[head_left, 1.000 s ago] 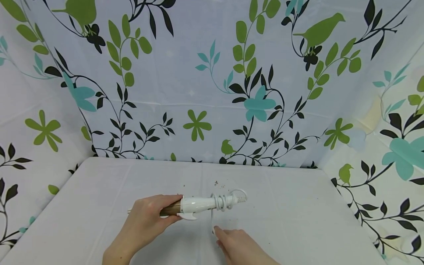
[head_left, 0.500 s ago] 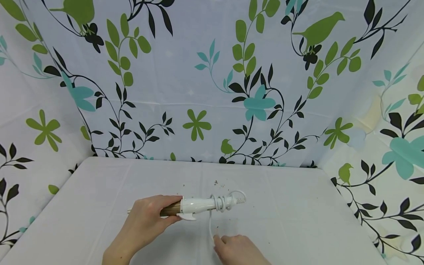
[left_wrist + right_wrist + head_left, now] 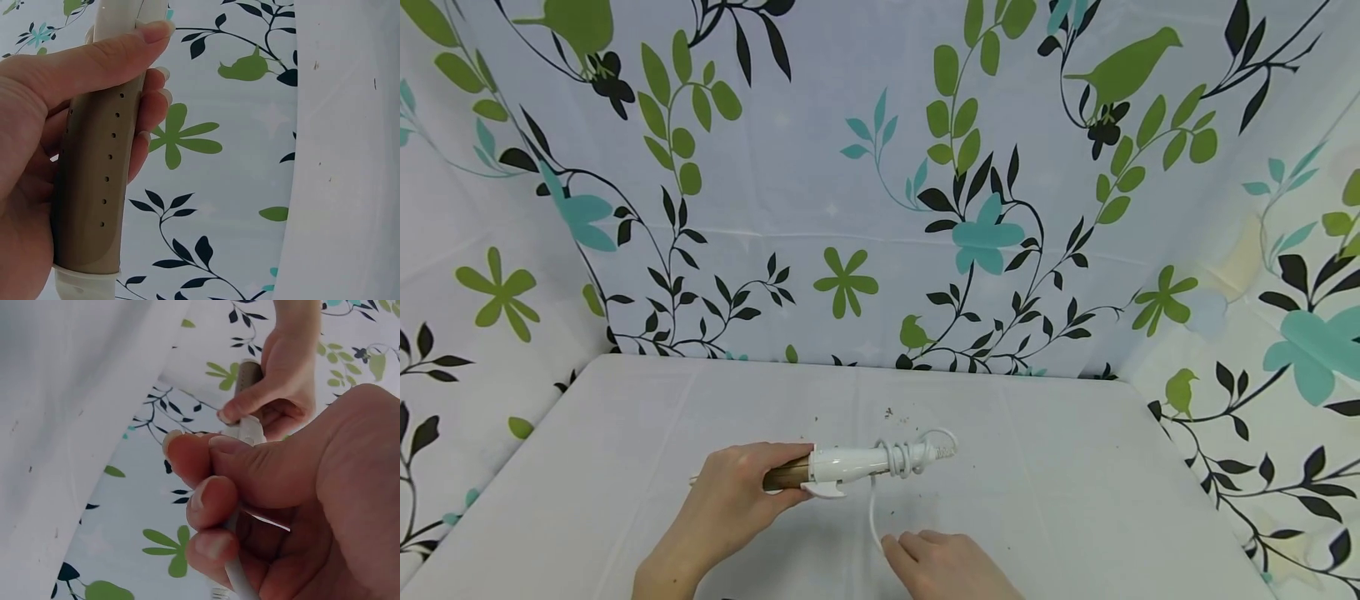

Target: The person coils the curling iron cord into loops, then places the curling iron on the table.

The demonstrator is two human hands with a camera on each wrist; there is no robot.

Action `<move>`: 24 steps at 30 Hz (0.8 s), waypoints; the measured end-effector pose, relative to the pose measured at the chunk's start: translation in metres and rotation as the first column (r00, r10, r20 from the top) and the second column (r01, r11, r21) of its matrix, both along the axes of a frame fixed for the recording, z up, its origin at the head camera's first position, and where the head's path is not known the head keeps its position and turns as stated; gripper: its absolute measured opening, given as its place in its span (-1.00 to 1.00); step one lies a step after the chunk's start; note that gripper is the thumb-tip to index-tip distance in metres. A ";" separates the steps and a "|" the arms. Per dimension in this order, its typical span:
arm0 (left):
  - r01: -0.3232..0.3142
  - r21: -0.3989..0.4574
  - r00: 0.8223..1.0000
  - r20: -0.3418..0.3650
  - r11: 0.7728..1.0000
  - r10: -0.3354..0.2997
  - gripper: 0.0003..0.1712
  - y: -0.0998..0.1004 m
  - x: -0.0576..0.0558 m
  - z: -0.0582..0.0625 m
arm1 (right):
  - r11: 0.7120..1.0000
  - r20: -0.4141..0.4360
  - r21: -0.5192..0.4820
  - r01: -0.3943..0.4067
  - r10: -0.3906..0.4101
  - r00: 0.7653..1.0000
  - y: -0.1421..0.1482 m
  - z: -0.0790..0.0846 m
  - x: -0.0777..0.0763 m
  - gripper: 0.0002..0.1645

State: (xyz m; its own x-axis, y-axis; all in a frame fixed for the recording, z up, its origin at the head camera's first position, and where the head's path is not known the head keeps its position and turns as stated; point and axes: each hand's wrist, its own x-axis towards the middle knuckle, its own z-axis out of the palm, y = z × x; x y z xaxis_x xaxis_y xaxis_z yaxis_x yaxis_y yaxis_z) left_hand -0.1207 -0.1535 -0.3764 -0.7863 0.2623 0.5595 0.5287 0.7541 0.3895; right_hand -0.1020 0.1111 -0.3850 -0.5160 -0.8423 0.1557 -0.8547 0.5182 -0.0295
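A curling iron with a white handle lies level above the white table, its handle pointing right in the head view. My left hand grips its brown barrel, which has a row of small holes. White cord is wound in several turns round the handle's end. From these turns a loose length of cord drops toward my right hand, which pinches it between thumb and fingers. In the right wrist view the cord runs through the curled fingers. Most of the barrel is hidden behind my left hand in the head view.
The white tabletop has small dark specks behind the curling iron. Patterned cloth with leaves and birds hangs behind the table and along both sides.
My right hand has moved a little toward the table's near edge, pulling the cord with it. The visible loose length is longer and shifted left. My left hand and the curling iron stay in place.
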 end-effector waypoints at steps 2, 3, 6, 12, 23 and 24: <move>-0.009 -0.009 1.000 0.000 1.000 0.009 -0.45 0.000 0.000 0.000 | 1.000 -0.044 -0.010 -0.006 0.005 0.999 0.002 0.002 0.000 -0.27; -0.015 -0.016 1.000 0.000 1.000 0.015 -0.45 -0.001 0.000 0.000 | 0.999 -0.082 -0.032 -0.015 0.012 0.997 0.004 0.002 0.001 -0.28; -0.036 -0.033 0.999 0.001 0.999 0.036 -0.46 -0.001 0.000 0.000 | 0.995 -0.187 -0.089 -0.042 0.025 0.982 0.006 0.002 0.001 -0.50; -0.044 -0.034 0.999 0.026 0.998 0.044 -0.46 -0.002 0.000 0.000 | 0.978 -0.208 -0.194 -0.075 0.034 0.978 0.008 0.007 0.002 -0.77; -0.059 -0.051 0.995 0.082 0.997 0.063 -0.47 0.000 0.002 0.002 | 0.926 -0.235 -0.352 -0.138 0.055 0.970 0.019 0.014 0.000 -0.90; -0.065 -0.052 0.994 0.087 0.997 0.070 -0.47 0.000 0.003 0.002 | 0.930 -0.226 -0.343 -0.128 0.050 0.973 0.020 0.015 0.000 -0.96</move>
